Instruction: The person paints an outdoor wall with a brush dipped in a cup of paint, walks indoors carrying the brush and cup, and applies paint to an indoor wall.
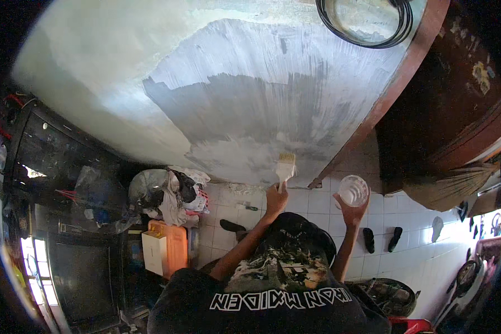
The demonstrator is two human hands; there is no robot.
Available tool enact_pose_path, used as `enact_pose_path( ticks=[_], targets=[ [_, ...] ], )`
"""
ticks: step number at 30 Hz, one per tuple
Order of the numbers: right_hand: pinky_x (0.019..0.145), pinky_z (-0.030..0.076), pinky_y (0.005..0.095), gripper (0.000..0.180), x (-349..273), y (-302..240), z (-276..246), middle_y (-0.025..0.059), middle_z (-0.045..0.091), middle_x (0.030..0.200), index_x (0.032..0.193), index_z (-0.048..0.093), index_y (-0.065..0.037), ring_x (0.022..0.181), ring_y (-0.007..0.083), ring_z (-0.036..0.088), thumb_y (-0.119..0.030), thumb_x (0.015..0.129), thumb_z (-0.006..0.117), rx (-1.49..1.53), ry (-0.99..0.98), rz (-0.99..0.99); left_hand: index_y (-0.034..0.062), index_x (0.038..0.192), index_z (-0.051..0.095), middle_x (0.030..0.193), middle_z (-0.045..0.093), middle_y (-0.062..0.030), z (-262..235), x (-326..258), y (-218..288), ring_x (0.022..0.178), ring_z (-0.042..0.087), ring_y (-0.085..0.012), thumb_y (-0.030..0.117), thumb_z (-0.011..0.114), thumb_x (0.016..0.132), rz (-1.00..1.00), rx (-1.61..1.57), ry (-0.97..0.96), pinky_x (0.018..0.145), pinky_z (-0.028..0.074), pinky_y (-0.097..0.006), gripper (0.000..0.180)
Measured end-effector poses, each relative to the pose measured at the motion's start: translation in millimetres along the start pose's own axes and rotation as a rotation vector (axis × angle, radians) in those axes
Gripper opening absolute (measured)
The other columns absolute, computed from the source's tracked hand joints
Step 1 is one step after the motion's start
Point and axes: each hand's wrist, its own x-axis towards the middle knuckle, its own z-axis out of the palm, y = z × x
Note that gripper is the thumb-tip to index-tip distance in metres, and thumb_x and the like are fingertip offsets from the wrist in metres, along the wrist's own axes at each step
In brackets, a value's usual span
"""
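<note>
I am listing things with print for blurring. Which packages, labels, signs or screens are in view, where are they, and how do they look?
White box: lower left, on an orange case; rectangular, plain white.
Screen: far lower left; dark, rectangular, switched off.
Stickers: upper right, on the dark brown door; small, pale, worn patches.

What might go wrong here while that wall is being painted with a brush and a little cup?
The cup in the right hand is held out over the white floor tiles, so it could tip or drip. The brush in the left hand works low on the wall, near the heap of cloth and bags, which splatter might reach.
</note>
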Motion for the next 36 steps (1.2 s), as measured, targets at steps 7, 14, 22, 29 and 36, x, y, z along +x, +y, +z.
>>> enact_pose_path(
  ticks=[7, 14, 22, 29, 36],
  targets=[
    [0.08, 0.048, 0.0346, 0.086, 0, -24, 9, 0.0124, 0.052, 0.111, 0.122, 0.037, -0.002, 0.1, 0.0217, 0.052, -0.017, 0.053, 0.087, 0.037, -0.104, 0.012, -0.0054, 0.073, 0.056, 0.066, 0.054, -0.0212, -23, 30, 30, 0.066, 0.053, -0.0373, 0.023, 0.052, 0.084, 0.159, 0.03, 0.059, 0.059, 0.04, -0.047, 0.031],
    [0.088, 0.044, 0.0381, 0.092, 6, 8, 10, 0.0137, 0.051, 0.114, 0.124, 0.035, 0.0, 0.104, 0.0243, 0.05, -0.02, 0.051, 0.088, -0.023, -0.051, -0.091, -0.0011, 0.064, 0.051, 0.044, 0.041, -0.0017, -107, 77, 145, 0.037, 0.041, -0.0123, 0.016, 0.047, 0.086, -0.237, -0.408, -0.238, 0.038, 0.035, -0.032, 0.028],
    [0.091, 0.043, 0.0404, 0.097, 3, -18, 9, 0.0163, 0.048, 0.12, 0.128, 0.031, 0.002, 0.109, 0.0263, 0.048, -0.02, 0.052, 0.087, 0.001, -0.109, -0.017, 0.0019, 0.069, 0.05, 0.051, 0.041, 0.0036, -179, 70, 194, 0.037, 0.036, -0.004, 0.017, 0.046, 0.091, -0.234, -0.698, -0.241, 0.035, 0.029, -0.022, 0.026],
    [0.091, 0.043, 0.04, 0.094, 3, -15, 19, 0.0156, 0.049, 0.119, 0.126, 0.034, 0.001, 0.108, 0.0257, 0.049, -0.021, 0.052, 0.087, 0.041, -0.13, 0.002, 0.0017, 0.086, 0.055, 0.055, 0.042, 0.0044, -177, 70, 196, 0.039, 0.034, -0.0018, 0.022, 0.048, 0.092, 0.041, -0.795, 0.007, 0.034, 0.026, -0.019, 0.022],
    [0.091, 0.043, 0.0389, 0.096, 2, -1, 27, 0.0157, 0.049, 0.117, 0.128, 0.032, 0.0, 0.108, 0.0255, 0.049, -0.02, 0.052, 0.087, 0.085, -0.13, -0.02, -0.0014, 0.092, 0.058, 0.058, 0.039, 0.0068, -111, 78, 126, 0.053, 0.034, -0.0006, 0.015, 0.046, 0.091, 0.048, -0.659, -0.055, 0.045, 0.026, -0.02, 0.021]
  ],
)
